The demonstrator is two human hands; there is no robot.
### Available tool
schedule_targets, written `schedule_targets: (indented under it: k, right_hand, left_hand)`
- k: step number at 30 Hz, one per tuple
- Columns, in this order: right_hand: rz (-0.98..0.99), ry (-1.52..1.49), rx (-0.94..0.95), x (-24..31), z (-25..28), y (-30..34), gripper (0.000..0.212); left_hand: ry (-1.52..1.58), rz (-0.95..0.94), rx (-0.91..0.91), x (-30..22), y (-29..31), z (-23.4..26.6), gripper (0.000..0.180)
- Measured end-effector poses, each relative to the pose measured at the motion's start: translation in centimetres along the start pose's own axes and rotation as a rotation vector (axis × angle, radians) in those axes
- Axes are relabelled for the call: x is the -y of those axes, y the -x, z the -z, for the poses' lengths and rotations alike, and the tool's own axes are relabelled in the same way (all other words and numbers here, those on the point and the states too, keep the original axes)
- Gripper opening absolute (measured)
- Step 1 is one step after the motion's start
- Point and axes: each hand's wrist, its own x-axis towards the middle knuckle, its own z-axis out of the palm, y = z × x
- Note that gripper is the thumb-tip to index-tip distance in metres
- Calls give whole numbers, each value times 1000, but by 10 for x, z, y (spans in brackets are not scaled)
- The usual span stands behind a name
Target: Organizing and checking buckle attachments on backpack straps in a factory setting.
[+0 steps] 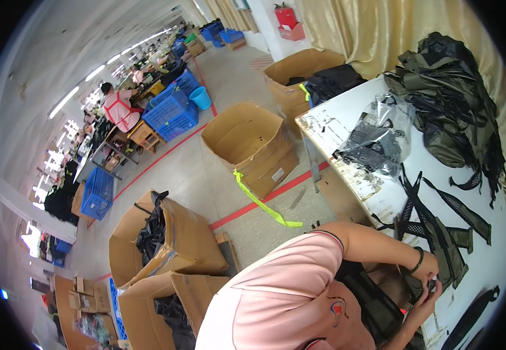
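My left hand (pixel 424 269), with a dark band at the wrist, is closed at the right of the view over the white table. My right hand (pixel 425 301) is closed just below it, and the fingers of both meet around a small dark piece (pixel 432 285) whose kind I cannot make out. A dark green strap piece (pixel 448 251) with black mesh lies beside my left hand. Dark fabric (pixel 375 303) hangs between my arms and my body, partly hidden by them.
The white table (pixel 346 131) bears a clear plastic bag (pixel 381 137), more mesh straps (pixel 460 210) and a heap of dark green fabric (pixel 451 99). Open cardboard boxes (pixel 247 134) stand on the floor. Farther off, a person (pixel 122 108) sits near blue crates (pixel 171 114).
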Motion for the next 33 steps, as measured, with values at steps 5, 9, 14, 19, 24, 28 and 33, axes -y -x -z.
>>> schedule_targets:
  k: [5,9,14,19,24,28,33]
  right_hand:
    - [138,115,115,6,14,-7,16]
    - [295,281,-63,2,20,-7,10]
    - [-72,-196,-210,-42,16,-3,14]
    - [-421,-1140,-58,-26,3,-6,9]
    - [-508,-1230,221,-16,17,3,13]
    - [-488,-1278,365,-12,28,11,22]
    - [-393,-1608,485,-1,14,23,25]
  left_hand:
    - [116,29,40,-2,8,-3,31]
    - [25,37,123,-19,9,-8,25]
    - [-43,-210,-107,-74,28,6,26]
    - [20,-5,-91,-49,44,26,18]
    - [465,259,101,-73,35,39,13]
    - [744,257,58,-63,34,40,11]
    - [535,36,-60,-61,31,44,11]
